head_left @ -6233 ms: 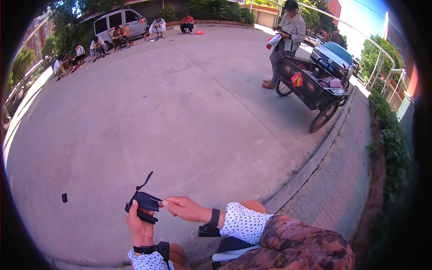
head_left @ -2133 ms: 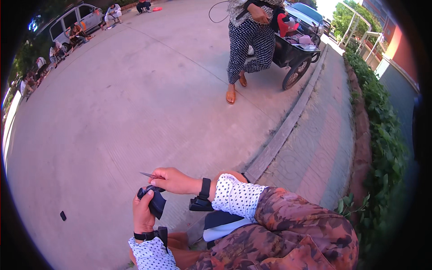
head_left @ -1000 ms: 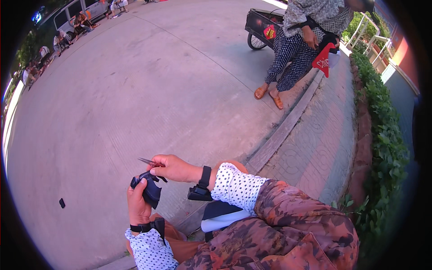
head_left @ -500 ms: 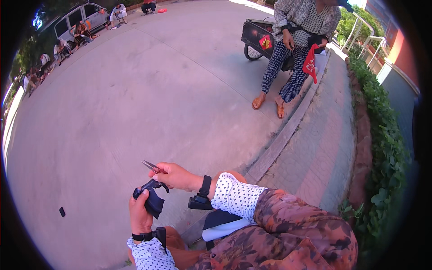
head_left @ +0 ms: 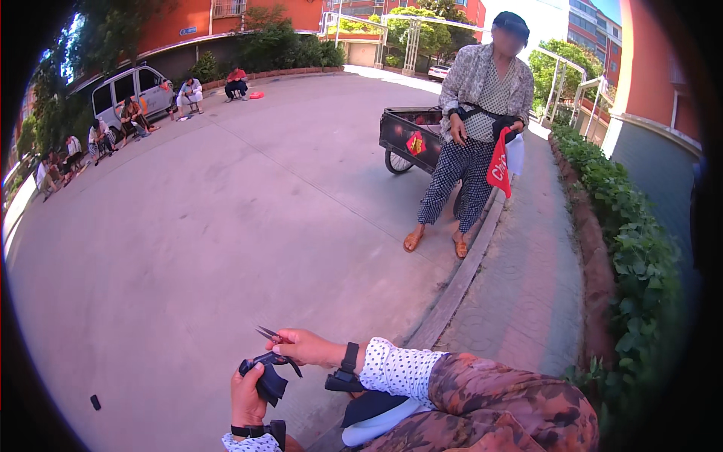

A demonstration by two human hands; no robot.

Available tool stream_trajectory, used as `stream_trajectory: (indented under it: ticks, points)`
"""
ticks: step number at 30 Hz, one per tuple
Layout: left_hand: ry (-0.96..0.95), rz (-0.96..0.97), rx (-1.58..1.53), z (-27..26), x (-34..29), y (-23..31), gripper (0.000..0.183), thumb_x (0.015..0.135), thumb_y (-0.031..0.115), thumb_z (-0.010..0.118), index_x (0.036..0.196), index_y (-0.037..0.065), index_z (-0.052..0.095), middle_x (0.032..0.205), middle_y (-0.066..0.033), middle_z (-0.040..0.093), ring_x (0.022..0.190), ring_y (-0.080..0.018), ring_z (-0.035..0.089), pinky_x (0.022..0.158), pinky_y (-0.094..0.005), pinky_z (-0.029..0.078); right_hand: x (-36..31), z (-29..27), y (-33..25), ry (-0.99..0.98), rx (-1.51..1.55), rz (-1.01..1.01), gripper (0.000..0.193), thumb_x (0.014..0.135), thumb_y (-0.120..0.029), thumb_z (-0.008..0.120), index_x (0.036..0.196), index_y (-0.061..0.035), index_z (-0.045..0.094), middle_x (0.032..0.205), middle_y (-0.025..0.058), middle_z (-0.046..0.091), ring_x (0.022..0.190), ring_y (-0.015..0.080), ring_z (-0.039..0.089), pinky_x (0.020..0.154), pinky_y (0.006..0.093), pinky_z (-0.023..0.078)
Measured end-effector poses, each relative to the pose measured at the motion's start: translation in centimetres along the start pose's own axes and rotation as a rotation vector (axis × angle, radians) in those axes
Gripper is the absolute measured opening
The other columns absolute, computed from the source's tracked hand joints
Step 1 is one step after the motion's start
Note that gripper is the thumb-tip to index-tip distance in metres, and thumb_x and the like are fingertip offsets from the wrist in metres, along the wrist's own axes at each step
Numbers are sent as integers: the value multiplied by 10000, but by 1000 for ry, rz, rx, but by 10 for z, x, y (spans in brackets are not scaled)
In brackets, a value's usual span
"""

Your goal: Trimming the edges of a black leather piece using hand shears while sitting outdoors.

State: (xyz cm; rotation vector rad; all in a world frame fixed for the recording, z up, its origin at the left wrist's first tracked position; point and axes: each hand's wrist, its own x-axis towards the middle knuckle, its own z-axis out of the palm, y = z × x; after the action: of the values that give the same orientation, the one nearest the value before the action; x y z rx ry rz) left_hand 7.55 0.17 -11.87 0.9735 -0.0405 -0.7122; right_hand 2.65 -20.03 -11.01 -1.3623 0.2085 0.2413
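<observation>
My left hand (head_left: 247, 398) is closed on a dark, folded piece (head_left: 271, 383) that looks like black cloth or soft plastic, with a curved strip sticking out at its right. Just above it, my right hand (head_left: 309, 348) is closed around small scissors (head_left: 268, 334), whose two pointed blades stick out to the left past the fingers. The handles are mostly covered by the fingers. My right thumb lies close to the top of the dark piece; whether it also grips it, I cannot tell. Both wrists carry black straps with small black boxes.
A person (head_left: 482, 128) holding a red cloth (head_left: 500, 167) stands ahead to the right, beside a black cart (head_left: 407, 139). A kerb (head_left: 467, 279) runs along my right, then paving and green plants (head_left: 633, 248). A small black object (head_left: 95, 402) lies on the concrete at left. Several people sit near a silver van (head_left: 135, 90).
My view has tilted up, so my hands and the standing person sit lower in the picture, and buildings show behind. Both hands keep their hold on the scissors and dark piece.
</observation>
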Motion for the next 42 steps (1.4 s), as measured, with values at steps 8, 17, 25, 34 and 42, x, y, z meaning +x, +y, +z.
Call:
stream_trajectory:
  ticks: [8,17,25,34,42]
  points:
    - [-15,-25,21,-6,-14,5,143,914,41,663,1042,17,605,951,-63,672,815,-158,670,755,-296,572,-15,8,-17,-28,14,-32,204,1014,-196,567,1191,-107,616,832,-63,534,611,22,391,528,200,300]
    - [-43,-24,29,-11,-28,8,147,913,42,667,1043,17,604,947,-68,673,825,-159,670,765,-303,572,-23,20,-20,-13,-49,-35,202,1016,-198,571,1186,-101,620,844,-67,546,608,15,401,512,196,297]
    - [-60,-38,34,0,-35,18,143,914,25,658,1048,13,610,938,-63,673,818,-157,668,762,-303,567,-26,20,-21,-10,-151,-55,251,1006,-237,572,1196,-80,623,916,-43,585,663,36,454,544,221,360]
    - [-62,-36,21,-11,-27,10,148,917,22,655,1057,12,608,955,-74,685,842,-174,689,779,-308,577,-24,20,-18,1,-33,-30,205,1013,-182,568,1189,-90,619,847,-60,537,586,19,376,500,204,295]
    - [-60,-39,7,-6,-27,11,159,928,35,651,1077,5,606,995,-106,699,855,-190,700,781,-321,587,-22,19,-21,10,-57,-39,204,1020,-193,566,1189,-95,622,837,-69,525,591,15,374,505,203,297]
